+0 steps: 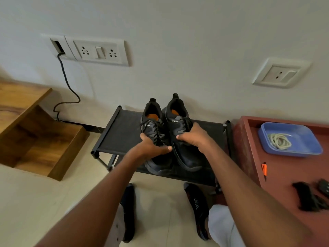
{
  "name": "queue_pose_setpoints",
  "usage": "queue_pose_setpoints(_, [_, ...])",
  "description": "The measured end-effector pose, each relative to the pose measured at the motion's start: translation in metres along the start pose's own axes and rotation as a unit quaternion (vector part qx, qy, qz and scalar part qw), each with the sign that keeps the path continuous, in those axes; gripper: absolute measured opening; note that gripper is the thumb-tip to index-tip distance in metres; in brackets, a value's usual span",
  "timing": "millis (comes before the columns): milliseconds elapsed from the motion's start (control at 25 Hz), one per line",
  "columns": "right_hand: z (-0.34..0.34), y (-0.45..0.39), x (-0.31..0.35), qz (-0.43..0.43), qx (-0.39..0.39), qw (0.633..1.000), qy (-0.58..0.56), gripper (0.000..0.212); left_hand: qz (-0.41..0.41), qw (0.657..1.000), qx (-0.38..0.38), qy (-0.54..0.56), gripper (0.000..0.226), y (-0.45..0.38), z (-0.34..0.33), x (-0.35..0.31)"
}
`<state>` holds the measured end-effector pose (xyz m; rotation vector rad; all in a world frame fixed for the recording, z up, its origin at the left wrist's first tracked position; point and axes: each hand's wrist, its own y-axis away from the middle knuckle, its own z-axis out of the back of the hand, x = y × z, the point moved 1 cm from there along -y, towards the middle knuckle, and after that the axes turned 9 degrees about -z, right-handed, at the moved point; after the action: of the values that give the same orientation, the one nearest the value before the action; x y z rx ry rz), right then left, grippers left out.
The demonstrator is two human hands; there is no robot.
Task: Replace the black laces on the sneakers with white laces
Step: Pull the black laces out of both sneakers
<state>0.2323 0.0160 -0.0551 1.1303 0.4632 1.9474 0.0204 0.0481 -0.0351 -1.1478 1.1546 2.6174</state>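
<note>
Nearest the camera, two feet in dark socks stood on the pale tiled floor, and both bare forearms reached forward from the lower corners. The left hand gripped the left sneaker across its laced middle, thumb stretched over toward the gap between the shoes and fingers curled round the outer side. The right hand held the right sneaker the same way, thumb lying across the tongue area and fingers wrapped over the far side. The black laces showed just beyond the left hand's knuckles, threaded through the eyelets; those of the right shoe were mostly hidden by the fingers. Both sneakers were side by side, toes toward the person, over the black shoe rack; whether their soles touched it could not be told.

To the right, on the red table, lay an orange-capped item and some dark objects, too blurred to name. Farther back on it sat a blue tray with the white laces coiled inside, well apart from both hands. Beyond stood the wall with its sockets.
</note>
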Motion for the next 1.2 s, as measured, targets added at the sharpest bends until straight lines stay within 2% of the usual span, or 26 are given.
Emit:
queue_pose_setpoints(80, [0.007,0.010,0.002,-0.003,0.005,1.000,0.001,0.105,0.009,0.999,-0.002,-0.054,0.195,-0.006,-0.010,0.000])
queue_pose_setpoints(120, [0.009,0.010,0.000,0.003,0.010,1.000,0.005,0.108,0.016,0.998,-0.011,-0.063,0.204,-0.013,-0.011,0.002])
queue_pose_setpoints(200, [0.011,0.002,-0.005,0.014,0.029,0.999,0.015,0.110,0.022,0.998,-0.032,-0.042,0.205,-0.025,-0.008,0.005])
queue_pose_setpoints(280, [0.015,0.022,-0.001,0.014,0.027,0.999,0.016,0.107,0.026,0.997,-0.065,-0.032,0.187,-0.004,-0.011,-0.007])
queue_pose_setpoints(360, [0.017,0.032,0.000,0.015,0.022,1.000,0.003,0.099,0.023,0.991,-0.127,-0.044,0.159,0.008,-0.018,-0.012])
queue_pose_setpoints(440, [0.014,0.040,0.005,0.001,0.007,1.000,-0.012,0.094,0.009,0.987,-0.160,-0.022,0.147,0.008,-0.015,-0.012])
queue_pose_setpoints(560, [0.001,0.050,0.011,-0.012,-0.028,1.000,-0.006,0.089,-0.001,0.987,-0.158,0.003,0.143,0.005,0.007,-0.004])
queue_pose_setpoints(720, [-0.024,0.070,0.012,0.005,-0.071,0.995,0.071,0.096,0.011,0.995,-0.095,0.028,0.144,0.009,0.032,0.005])
queue_pose_setpoints(800, [-0.022,0.075,0.015,0.016,-0.057,0.992,0.107,0.089,-0.008,0.995,-0.095,-0.025,0.133,0.007,0.042,0.001])
queue_pose_setpoints(880, [-0.006,0.082,0.022,0.027,-0.029,0.989,0.142,0.068,-0.074,0.974,-0.171,-0.128,0.110,0.009,0.050,-0.013])
queue_pose_setpoints(920, [0.004,0.084,0.025,0.040,-0.032,0.986,0.156,0.053,-0.138,0.952,-0.227,-0.152,0.091,0.011,0.051,-0.023])
queue_pose_setpoints(1000, [0.023,0.081,0.025,0.083,-0.095,0.979,0.163,0.029,-0.267,0.909,-0.284,-0.148,0.053,0.010,0.048,-0.040])
queue_pose_setpoints(1080, [0.031,0.074,0.023,0.113,-0.143,0.974,0.137,0.022,-0.323,0.900,-0.251,-0.151,0.032,0.003,0.038,-0.053])
queue_pose_setpoints(1200, [0.029,0.061,0.028,0.137,-0.118,0.974,0.134,0.024,-0.335,0.911,-0.177,-0.162,0.030,-0.010,0.020,-0.066])
